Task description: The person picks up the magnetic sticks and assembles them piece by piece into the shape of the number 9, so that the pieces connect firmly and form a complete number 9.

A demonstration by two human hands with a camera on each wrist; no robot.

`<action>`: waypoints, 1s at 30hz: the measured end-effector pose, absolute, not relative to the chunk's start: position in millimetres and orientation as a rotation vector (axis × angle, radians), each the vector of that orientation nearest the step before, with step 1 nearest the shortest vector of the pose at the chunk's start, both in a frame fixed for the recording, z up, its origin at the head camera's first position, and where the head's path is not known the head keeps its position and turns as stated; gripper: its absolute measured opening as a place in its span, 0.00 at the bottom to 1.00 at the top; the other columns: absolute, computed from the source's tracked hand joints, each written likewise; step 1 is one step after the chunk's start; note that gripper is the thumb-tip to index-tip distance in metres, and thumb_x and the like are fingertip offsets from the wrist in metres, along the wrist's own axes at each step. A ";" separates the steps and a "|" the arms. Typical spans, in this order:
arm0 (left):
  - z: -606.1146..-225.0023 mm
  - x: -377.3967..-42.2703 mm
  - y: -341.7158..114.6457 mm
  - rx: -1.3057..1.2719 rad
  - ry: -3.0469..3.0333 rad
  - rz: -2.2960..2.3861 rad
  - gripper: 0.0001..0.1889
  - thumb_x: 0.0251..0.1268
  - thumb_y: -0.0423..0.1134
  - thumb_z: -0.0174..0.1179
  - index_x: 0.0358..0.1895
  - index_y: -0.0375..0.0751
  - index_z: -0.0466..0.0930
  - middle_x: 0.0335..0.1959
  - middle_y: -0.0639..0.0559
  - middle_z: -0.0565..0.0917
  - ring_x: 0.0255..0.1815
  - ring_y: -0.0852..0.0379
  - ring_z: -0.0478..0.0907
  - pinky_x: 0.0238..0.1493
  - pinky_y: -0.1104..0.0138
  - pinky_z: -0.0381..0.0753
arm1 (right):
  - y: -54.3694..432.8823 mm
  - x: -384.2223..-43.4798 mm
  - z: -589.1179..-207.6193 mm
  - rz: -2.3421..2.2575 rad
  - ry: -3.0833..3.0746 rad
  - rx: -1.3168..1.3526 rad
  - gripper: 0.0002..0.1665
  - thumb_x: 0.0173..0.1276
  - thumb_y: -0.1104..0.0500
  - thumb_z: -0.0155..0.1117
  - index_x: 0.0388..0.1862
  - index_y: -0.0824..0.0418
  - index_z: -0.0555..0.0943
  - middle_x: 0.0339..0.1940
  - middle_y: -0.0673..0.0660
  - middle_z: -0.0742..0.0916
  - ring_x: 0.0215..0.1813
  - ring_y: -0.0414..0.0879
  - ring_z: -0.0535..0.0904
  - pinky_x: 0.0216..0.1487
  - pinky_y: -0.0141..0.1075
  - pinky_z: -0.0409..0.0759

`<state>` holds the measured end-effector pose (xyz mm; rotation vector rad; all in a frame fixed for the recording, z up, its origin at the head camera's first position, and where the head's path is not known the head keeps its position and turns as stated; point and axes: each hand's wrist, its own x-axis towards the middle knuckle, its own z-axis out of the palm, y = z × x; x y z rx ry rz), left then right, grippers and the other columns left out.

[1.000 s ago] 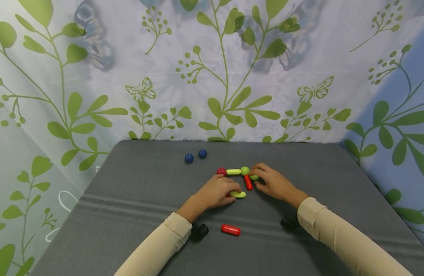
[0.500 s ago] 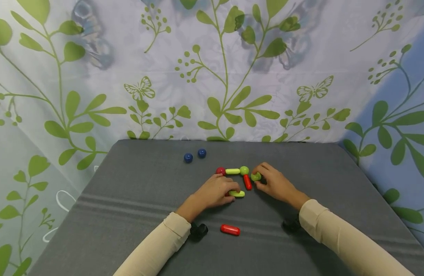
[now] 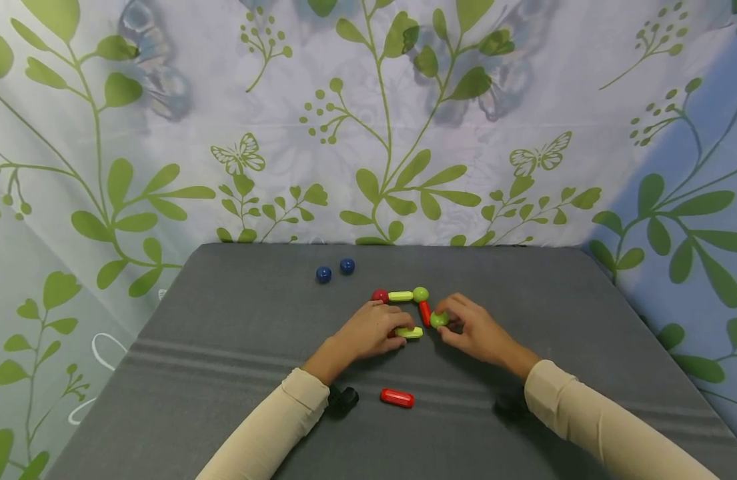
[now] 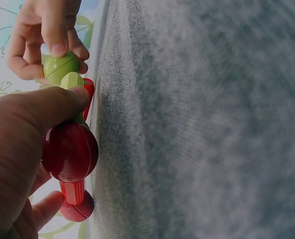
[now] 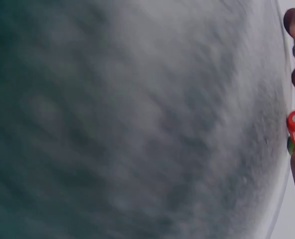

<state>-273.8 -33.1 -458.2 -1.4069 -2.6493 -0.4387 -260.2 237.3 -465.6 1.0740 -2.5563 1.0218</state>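
My left hand [image 3: 368, 330] pinches a yellow-green toy rod [image 3: 411, 333] by its sides. In the left wrist view a dark red ball [image 4: 72, 152] sits at the rod's near end, followed by a red rod [image 4: 73, 191] and another red ball [image 4: 77, 209]. My right hand [image 3: 479, 333] holds a lime green ball [image 3: 439, 320] in its fingertips, close by the free end of a second red rod [image 3: 425, 312]; whether they touch is unclear. That rod runs to a far green ball [image 3: 421, 294], which adjoins another yellow-green rod [image 3: 401, 296] and a red ball [image 3: 379, 295].
Two blue balls [image 3: 323, 275] lie toward the back of the grey table [image 3: 254, 300]. A loose red rod [image 3: 397, 398] lies nearer me, between the forearms. Behind the table hangs a leaf-patterned curtain [image 3: 320, 120]. Black wrist cameras [image 3: 344, 401] sit under the wrists.
My right hand has brought the green ball nearer to me, down beside the red rod's free end. The left hand keeps its pinch on the yellow-green rod. The view has shifted slightly.
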 end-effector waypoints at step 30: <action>-455.4 -273.0 -35.2 -1.407 -2.664 -0.449 0.11 0.68 0.43 0.68 0.51 0.53 0.84 0.45 0.60 0.84 0.46 0.63 0.79 0.62 0.55 0.72 | 229.1 -247.1 -470.8 1.134 -2.571 1.124 0.19 0.61 0.69 0.74 0.48 0.56 0.79 0.46 0.50 0.79 0.39 0.38 0.83 0.38 0.36 0.84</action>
